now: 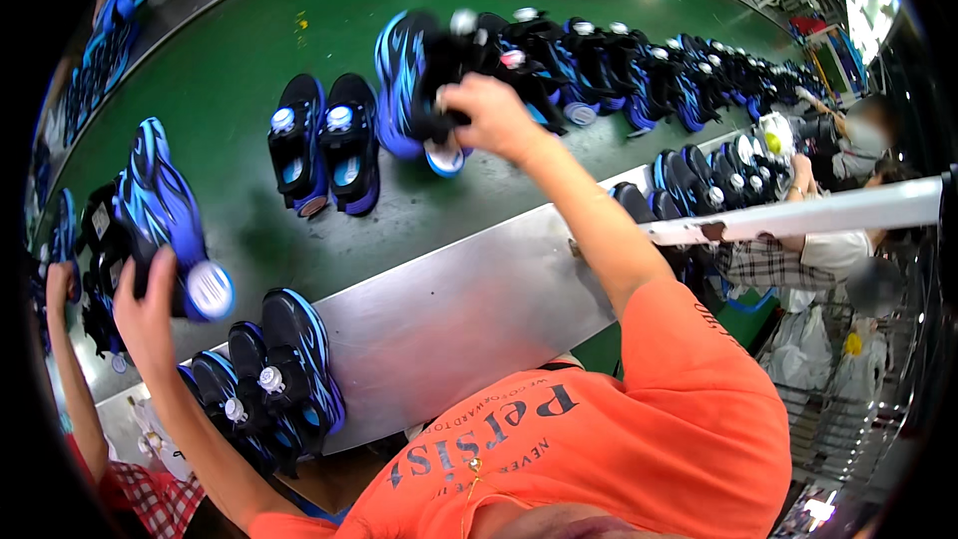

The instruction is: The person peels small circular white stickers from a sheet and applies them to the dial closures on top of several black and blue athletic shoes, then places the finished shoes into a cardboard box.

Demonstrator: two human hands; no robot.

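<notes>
My right hand (491, 118) is closed on the black collar of a blue-and-black sports shoe (399, 80), lifted at the near edge of the green-topped work surface; motion blurs its upper part. On the left, my left hand (148, 314) has its thumb and fingers around the dark collar of another sports shoe (165, 195). That shoe is tilted, its blue-purple sole side and a round white label at the heel facing me. Between the hands stand two upright shoes, a left one (297, 145) and a right one (350, 145), each with a white dial on its tongue.
Several shoes (689, 90) line the green surface (239, 50) toward the far right. A metal ledge (449, 309) runs nearest me, with several shoes (294, 359) at its left end. A white bar (798, 215) crosses at right. Co-workers' hands (62, 284) are at left and right.
</notes>
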